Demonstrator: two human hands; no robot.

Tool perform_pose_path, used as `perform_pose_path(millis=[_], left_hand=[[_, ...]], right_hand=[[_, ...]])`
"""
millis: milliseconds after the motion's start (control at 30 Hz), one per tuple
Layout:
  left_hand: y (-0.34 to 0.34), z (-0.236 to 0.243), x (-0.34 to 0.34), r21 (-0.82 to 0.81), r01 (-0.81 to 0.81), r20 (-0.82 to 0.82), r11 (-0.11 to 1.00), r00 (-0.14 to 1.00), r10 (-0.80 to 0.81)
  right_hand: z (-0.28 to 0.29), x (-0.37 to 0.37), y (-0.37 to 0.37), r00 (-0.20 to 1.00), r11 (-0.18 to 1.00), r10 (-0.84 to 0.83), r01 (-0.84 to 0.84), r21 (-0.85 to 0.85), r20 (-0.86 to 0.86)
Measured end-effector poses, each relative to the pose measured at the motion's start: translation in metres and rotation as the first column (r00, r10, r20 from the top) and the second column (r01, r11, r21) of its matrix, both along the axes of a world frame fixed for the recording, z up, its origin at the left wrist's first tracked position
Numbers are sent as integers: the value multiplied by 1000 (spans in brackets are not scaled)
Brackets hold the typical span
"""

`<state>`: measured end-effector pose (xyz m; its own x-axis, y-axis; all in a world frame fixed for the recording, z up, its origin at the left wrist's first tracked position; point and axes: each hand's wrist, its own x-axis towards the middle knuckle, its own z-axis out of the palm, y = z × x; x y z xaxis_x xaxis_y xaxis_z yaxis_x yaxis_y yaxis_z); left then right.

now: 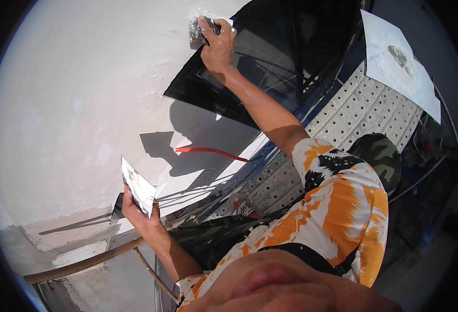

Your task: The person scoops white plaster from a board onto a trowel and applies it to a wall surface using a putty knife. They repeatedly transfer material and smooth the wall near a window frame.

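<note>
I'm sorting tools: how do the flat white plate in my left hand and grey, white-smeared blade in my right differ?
The plate looks mostly white; the blade shows dark grey. The plate is lower in view; the blade higher, beside a dark panel. Both are flat.

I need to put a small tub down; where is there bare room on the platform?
The perforated platform shows a bare patch between the white sheet and the right sleeve. A smaller one lies between that sleeve and the sandalled foot. It looks crowded by the brown rail, where the left hand holds a white-coated plate.
</note>
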<state>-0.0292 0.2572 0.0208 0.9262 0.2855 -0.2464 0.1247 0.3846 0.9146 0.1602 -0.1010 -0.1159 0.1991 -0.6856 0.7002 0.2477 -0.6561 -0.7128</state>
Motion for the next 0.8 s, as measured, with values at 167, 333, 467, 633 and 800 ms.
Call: perform_pose_path(millis=[167, 333, 467, 633, 800], left_hand=[[-4, -2, 6, 18, -65, -24, 998, 998, 65], [3, -3, 1, -14, 9, -14, 1000, 1000, -10], [3, -4, 1, 25, -23, -17, 999, 1000, 23], [2, -2, 5, 55, 7, 1, 998, 1000, -7], [-4, -9, 13, -88, 31, -27, 996, 999, -33]], right_hand=[[-8, -26, 1, 996, 997, 6, -12, 73, 87], [-14, 1, -73, 971, 983, -138, 110, 149, 195], [-19, 18, -34, 995, 991, -94, 90, 101, 34], [-15, -4, 75, 994, 995, 82, -86, 56, 70], [4, -81, 108, 799, 794, 589, -600, 97, 120]])
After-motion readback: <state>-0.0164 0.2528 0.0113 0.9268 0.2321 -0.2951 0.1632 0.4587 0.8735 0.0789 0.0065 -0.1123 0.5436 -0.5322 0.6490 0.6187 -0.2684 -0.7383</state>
